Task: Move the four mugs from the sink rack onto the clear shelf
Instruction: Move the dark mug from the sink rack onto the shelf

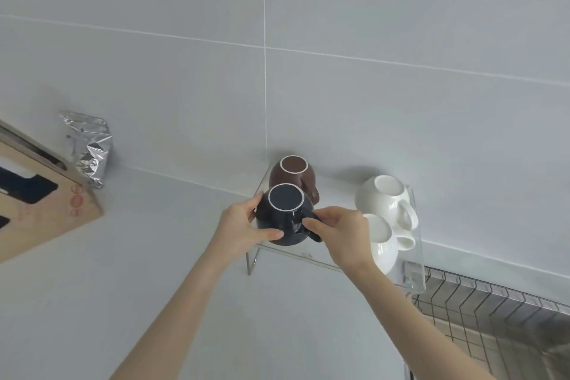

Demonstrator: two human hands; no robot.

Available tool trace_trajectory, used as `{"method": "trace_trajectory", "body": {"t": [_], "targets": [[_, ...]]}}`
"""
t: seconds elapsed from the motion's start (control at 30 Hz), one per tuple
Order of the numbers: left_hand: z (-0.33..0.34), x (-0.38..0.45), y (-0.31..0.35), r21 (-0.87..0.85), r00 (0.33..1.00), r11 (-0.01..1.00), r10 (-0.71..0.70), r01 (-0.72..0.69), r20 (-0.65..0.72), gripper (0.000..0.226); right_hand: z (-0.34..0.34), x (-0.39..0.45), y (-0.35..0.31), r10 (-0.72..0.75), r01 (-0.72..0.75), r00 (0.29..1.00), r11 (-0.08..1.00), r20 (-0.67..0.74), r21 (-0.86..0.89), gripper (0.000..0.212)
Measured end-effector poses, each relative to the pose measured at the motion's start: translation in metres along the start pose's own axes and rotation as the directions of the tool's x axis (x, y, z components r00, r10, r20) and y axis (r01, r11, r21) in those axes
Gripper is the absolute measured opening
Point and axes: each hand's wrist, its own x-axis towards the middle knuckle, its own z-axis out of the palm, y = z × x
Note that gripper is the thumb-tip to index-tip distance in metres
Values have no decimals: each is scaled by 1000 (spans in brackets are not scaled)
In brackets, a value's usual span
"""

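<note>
A dark navy mug (285, 213) stands upside down at the front left of the clear shelf (413, 274). My left hand (243, 225) grips its left side, and my right hand (342, 231) pinches its handle. Behind it, against the wall, a brown mug (293, 176) sits upside down. Two white mugs are upside down on the shelf's right part: one at the back (385, 200) and one at the front (382, 241), partly hidden by my right wrist.
The wire sink rack (493, 311) lies at the lower right beside the shelf. A wooden board (40, 207) and a crumpled foil bag (89, 148) stand at the left against the tiled wall. Pale countertop fills the foreground.
</note>
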Motion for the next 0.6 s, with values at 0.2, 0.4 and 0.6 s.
{"method": "trace_trajectory", "body": {"t": [0.2,0.4,0.6], "targets": [[-7,14,-15,28,997,999,-46,45,59,95,15,1,7,82,-81,997,996,-8,33,5],[-11,15,-18,68,998,997,-38,35,42,95,23,4,11,94,-93,995,995,-25,22,9],[-11,13,-18,142,999,990,-8,1,47,62,27,5,15,77,-77,997,997,-19,3,13]]}}
